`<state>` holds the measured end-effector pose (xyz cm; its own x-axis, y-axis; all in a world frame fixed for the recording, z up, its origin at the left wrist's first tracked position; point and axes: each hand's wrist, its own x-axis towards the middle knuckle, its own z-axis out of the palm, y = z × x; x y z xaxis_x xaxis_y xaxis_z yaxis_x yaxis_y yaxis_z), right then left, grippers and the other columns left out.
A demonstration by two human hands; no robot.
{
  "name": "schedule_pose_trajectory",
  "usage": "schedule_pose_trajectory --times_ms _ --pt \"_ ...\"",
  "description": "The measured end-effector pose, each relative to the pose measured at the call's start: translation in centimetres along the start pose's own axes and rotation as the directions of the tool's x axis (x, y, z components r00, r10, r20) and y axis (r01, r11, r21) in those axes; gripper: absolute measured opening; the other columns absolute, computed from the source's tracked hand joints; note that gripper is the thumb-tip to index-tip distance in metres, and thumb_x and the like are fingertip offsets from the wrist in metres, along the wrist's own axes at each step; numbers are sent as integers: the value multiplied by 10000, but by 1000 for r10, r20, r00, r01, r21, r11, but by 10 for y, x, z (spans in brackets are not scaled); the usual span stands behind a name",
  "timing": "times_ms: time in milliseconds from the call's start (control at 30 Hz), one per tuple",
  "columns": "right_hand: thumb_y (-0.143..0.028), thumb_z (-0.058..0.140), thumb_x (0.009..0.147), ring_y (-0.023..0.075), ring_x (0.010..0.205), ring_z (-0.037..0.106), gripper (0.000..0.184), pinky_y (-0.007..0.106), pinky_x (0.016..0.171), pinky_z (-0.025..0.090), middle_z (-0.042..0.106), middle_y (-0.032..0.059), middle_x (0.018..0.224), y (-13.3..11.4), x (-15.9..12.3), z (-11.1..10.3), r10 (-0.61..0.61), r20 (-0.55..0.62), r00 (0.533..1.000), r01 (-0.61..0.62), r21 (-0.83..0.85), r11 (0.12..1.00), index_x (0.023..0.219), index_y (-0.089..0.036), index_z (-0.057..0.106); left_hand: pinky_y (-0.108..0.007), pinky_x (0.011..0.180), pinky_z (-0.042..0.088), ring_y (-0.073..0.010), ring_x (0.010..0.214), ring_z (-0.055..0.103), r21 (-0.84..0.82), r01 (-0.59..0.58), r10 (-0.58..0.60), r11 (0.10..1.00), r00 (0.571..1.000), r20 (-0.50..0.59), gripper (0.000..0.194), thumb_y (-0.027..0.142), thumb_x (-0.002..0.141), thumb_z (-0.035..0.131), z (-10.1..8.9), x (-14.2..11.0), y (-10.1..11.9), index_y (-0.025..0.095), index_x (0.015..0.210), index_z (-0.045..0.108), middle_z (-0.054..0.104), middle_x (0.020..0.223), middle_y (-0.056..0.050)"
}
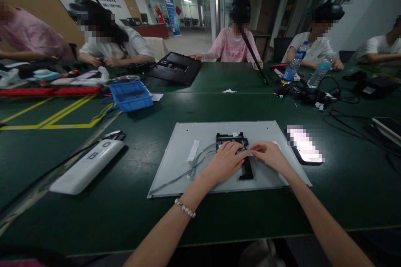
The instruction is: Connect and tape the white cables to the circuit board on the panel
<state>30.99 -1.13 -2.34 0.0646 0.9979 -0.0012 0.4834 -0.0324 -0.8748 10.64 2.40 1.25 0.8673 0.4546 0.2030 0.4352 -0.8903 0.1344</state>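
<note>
A grey flat panel (pixel 175 154) lies on the green table in front of me. On it sits a black plastic frame (pixel 246 171) with a circuit board partly showing inside. My left hand (pixel 228 159) rests over this frame, fingers curled onto it and covering its middle. Beside it, my right hand (pixel 267 155) pinches thumb and forefinger together at the frame's right edge. A small whitish bit shows near those fingertips, too little to name. Thin grey cables (pixel 200 160) run left from the frame across the panel. A white strip (pixel 193 150) lies on the panel near them.
A lit phone (pixel 305 144) lies right of the panel; a white power bank (pixel 87 167) lies left. Farther off are a blue bin (pixel 131 96), a black laptop-like casing (pixel 175 69), water bottles (pixel 294 64) and tangled black cables (pixel 313 94). Several people sit across the table.
</note>
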Motion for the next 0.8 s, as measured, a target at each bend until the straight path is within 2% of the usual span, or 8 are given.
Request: schedule_pose_trajectory --times_ms 267,433,567,700,800 --pt "-269 618 726 129 623 595 146 269 641 477 666 39 907 2 -1 1 -121 -68 990 108 -163 981 840 -199 677 -419 998 326 -228 1154 425 -7 1 -1 1000 1000 -9 273 221 919 386 2 1 -1 239 1154 524 490 1190 -61" --pt "-242 605 727 132 641 593 121 277 655 483 656 32 891 0 -1 0 -120 -20 993 115 -182 977 818 -208 677 -425 992 330 -229 1147 433 -24 -3 3 1000 1000 -16 300 213 919 377 3 0 -2 250 1184 513 496 1190 -61" --pt "-247 592 726 139 658 601 130 286 673 484 664 32 888 0 -1 -1 -128 -26 991 123 -152 981 813 -208 680 -442 1026 287 -229 1168 419 -17 -1 1 1000 1000 -11 337 217 916 387 3 0 0 253 1242 466 498 1200 -61" --pt "-282 565 746 142 640 601 164 282 654 474 678 27 871 1 -1 -4 -116 -72 991 109 -93 990 835 -207 681 -460 1058 248 -236 1210 388 -42 34 -36 999 998 -51 360 267 910 426 -6 0 0 244 1268 431 484 1242 -63" --pt "-303 565 749 144 616 592 184 278 623 459 684 25 833 -1 -1 -7 -94 -98 991 87 -69 994 852 -199 677 -421 1019 325 -225 1175 426 -111 116 -130 987 983 -129 342 278 922 395 -21 -2 -13 221 1255 448 495 1235 -67"
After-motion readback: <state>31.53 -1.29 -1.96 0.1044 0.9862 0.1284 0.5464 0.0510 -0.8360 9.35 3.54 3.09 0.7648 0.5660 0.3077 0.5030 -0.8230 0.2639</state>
